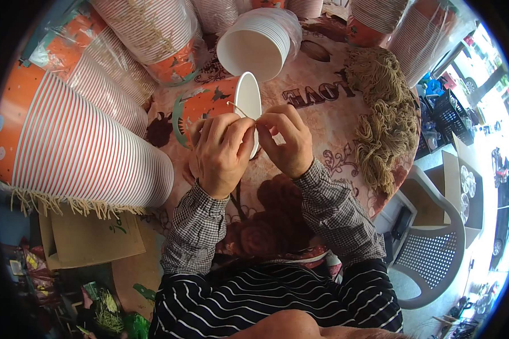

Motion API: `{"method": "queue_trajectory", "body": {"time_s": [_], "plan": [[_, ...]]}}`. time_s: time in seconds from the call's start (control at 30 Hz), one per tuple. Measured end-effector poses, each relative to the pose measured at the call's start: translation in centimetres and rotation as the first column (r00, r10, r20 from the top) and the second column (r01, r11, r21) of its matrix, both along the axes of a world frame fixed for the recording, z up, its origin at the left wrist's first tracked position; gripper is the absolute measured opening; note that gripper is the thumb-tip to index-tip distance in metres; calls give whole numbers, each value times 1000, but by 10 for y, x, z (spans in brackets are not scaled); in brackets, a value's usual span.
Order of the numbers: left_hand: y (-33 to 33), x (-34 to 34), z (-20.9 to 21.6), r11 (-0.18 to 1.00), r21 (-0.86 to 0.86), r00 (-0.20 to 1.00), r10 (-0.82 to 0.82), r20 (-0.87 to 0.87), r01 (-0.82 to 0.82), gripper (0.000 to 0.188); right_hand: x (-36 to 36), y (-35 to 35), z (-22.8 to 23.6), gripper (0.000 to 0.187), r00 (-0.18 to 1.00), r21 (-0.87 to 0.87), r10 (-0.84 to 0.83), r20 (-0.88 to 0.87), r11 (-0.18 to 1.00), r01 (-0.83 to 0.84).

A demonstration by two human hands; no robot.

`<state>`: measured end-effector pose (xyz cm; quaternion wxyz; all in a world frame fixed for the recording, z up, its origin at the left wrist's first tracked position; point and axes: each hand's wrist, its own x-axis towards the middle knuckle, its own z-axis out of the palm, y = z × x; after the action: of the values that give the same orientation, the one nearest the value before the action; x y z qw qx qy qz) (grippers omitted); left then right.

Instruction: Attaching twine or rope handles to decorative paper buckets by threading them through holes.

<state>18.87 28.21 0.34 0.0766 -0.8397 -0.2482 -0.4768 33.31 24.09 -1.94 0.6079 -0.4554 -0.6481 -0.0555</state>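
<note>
An orange paper bucket (pixel 209 97) with dark printed figures, a green base band and a white rim lies on its side on the table, its mouth turned to the right. Both my hands meet in front of that rim. A thin beige cord (pixel 238 108) pokes up between them, its curled end free. My left hand (pixel 223 148) is closed in a pinch at the cord, its knuckles hiding part of the bucket. Thumb and fingertips of my right hand (pixel 285 141) press together on the cord against the left fingertips. The exact spot where they grip is hidden.
A long stack of nested buckets (pixel 90 141) lies at the left, cords hanging beneath it. More plastic-wrapped stacks (pixel 147 34) line the back. White nested buckets (pixel 254 45) lie behind my hands. A heap of beige cords (pixel 382 118) covers the table's right side, near a grey chair (pixel 435 254).
</note>
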Motion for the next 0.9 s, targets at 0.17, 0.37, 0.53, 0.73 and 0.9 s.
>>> {"method": "queue_trajectory", "body": {"time_s": [0.17,0.37,0.53,0.73,0.9], "plan": [[-2,-1,5,1000,-21,1000,-2,3,2,22,0,1,-1,20,1000,8,-5,20,1000,4],[3,-3,5,986,-143,996,-82,29,85,17,4,-1,2,15,990,-96,112,-87,988,-121],[8,-5,-3,955,-256,980,-112,166,152,12,22,0,-7,16,840,-494,390,-378,682,-539],[10,-5,-7,965,-236,982,-78,172,118,12,2,8,-36,21,955,-444,135,264,896,-4],[6,3,-12,990,-124,997,-66,34,70,11,12,21,-47,17,994,-496,47,94,868,6]]}}
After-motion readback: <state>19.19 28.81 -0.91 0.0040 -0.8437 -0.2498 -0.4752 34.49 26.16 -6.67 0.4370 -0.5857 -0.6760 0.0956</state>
